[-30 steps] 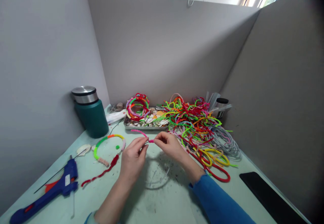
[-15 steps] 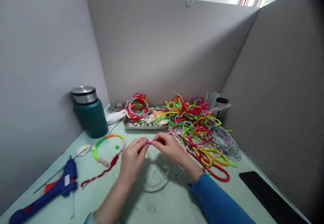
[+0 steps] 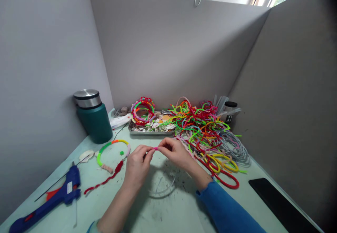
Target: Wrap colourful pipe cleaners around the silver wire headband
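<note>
Between the fingertips of both hands is a short bit of pink pipe cleaner [image 3: 156, 148], mostly covered by the fingers. My left hand [image 3: 139, 162] pinches its left side, and my right hand [image 3: 175, 152] pinches the right. Below them a clear plastic ring [image 3: 163, 192] lies on the table. Left of my left hand rests a ring partly wrapped in green, orange, yellow and lilac [image 3: 100, 152], with a red twisted pipe cleaner [image 3: 105, 181] trailing from its lower right. Inside that ring sits a small green piece [image 3: 121, 153].
A blue glue gun [image 3: 67, 191] lies front left, below a teal flask [image 3: 96, 120]. At the back, a metal tray [image 3: 151, 133] holds shell-like pieces and wrapped rings [image 3: 143, 111]. Tangled pipe cleaners [image 3: 197, 120] and grey cord [image 3: 240, 152] lie right; a black slab [image 3: 279, 201] is front right.
The loop of pink pipe cleaner that showed above my left fingertips is out of sight now. Both hands stay in nearly the same place.
</note>
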`<move>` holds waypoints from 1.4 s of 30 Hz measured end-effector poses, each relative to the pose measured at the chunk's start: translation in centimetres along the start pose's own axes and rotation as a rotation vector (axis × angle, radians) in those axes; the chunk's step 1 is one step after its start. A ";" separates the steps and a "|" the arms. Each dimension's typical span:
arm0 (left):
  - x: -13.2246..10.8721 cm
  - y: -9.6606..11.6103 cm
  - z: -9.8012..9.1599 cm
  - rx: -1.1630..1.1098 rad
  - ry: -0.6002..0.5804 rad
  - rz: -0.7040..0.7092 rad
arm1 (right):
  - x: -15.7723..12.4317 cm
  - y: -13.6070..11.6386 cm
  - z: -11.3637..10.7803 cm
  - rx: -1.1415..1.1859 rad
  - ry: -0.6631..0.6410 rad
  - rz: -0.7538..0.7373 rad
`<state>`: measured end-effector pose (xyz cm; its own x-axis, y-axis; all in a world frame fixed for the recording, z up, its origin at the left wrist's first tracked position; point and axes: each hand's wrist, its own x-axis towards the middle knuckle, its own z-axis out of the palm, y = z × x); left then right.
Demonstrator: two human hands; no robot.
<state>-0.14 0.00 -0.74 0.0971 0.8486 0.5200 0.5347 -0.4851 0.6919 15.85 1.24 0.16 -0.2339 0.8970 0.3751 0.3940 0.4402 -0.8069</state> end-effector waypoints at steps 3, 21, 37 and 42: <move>0.1 0.0 0.0 -0.069 -0.041 -0.107 | 0.0 -0.1 -0.1 0.002 -0.006 -0.004; 0.3 0.0 0.1 -0.630 -0.313 -0.579 | 0.1 0.0 -0.3 0.022 -0.011 0.020; 0.1 -0.4 0.1 -0.121 -0.165 -0.243 | 0.1 0.2 -0.1 -0.004 -0.016 0.033; 0.1 -0.3 0.0 0.011 -0.122 -0.133 | 0.1 0.2 -0.2 -0.019 -0.019 0.043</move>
<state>-0.31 0.18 -0.91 0.1256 0.9246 0.3595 0.5586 -0.3654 0.7446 16.03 1.44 0.15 -0.2329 0.9144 0.3312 0.4207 0.4018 -0.8134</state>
